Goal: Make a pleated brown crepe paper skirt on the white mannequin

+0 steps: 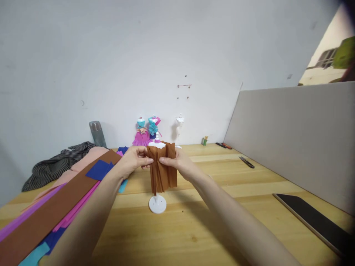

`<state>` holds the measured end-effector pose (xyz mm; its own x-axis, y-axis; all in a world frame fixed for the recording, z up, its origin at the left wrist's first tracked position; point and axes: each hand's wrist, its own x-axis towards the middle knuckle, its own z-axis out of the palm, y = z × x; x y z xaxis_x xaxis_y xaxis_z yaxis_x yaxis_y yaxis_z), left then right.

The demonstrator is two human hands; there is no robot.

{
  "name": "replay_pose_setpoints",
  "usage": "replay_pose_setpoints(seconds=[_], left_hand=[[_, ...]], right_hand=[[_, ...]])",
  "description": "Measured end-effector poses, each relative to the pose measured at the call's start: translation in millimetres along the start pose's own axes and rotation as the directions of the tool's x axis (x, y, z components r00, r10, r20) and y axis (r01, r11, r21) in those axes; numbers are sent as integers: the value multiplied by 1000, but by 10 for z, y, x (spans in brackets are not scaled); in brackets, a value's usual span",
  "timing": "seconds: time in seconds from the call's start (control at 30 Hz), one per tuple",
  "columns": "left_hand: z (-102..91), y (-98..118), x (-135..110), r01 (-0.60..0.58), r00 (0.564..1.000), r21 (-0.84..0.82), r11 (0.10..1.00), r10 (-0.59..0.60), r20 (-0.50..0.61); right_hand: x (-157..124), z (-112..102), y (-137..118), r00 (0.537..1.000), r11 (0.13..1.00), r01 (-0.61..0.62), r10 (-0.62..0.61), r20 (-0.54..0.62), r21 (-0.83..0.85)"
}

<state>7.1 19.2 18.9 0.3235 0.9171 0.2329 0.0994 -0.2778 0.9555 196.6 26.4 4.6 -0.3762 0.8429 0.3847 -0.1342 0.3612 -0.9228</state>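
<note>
Head view: I'm spotting one container, a bottle (97,133) that's standing near the wall, can't tell what it's holding. Two dressed forms (141,135) and one white form (180,127) are standing at the back; a fourth, the front form (157,204), is standing on the table (216,229), with a pleated brown sheet (163,173) hanging over its front. Both arms are reaching forward. The left hand (138,159) is pinching the sheet's edge, nearly closed; the right hand (177,160) is gripping too, thumb in front, fingers hidden.

Head camera, facing forward, down across table (133,236) toward wall (124,55)
</note>
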Motion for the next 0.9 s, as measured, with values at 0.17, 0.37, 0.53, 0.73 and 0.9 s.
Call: replay_pose_setpoints(seconds=[0.17, 0.37, 0.53, 0.73, 0.9], left_hand=[[21, 36, -24, 4, 998, 71, 997, 1, -64], [90, 19, -31, -32, 998, 95, 995, 36, -47], [171, -21, -22, -71, 984, 163, 984, 95, -150], [234, 61, -53, -108, 990, 130, 986, 119, -77], [171, 25, -46, -77, 996, 37, 996, 78, -30]], right_hand=[[-36, -1, 82, 998, 998, 60, -60, -15, 17], [-60, -37, 94, 998, 997, 71, -71, -3, 6], [-49, -36, 96, 996, 996, 91, -91, 21, 23], [-52, -42, 105, 993, 993, 112, -112, -29, 28], [-66, -62, 113, 994, 992, 107, -107, -18, 59]])
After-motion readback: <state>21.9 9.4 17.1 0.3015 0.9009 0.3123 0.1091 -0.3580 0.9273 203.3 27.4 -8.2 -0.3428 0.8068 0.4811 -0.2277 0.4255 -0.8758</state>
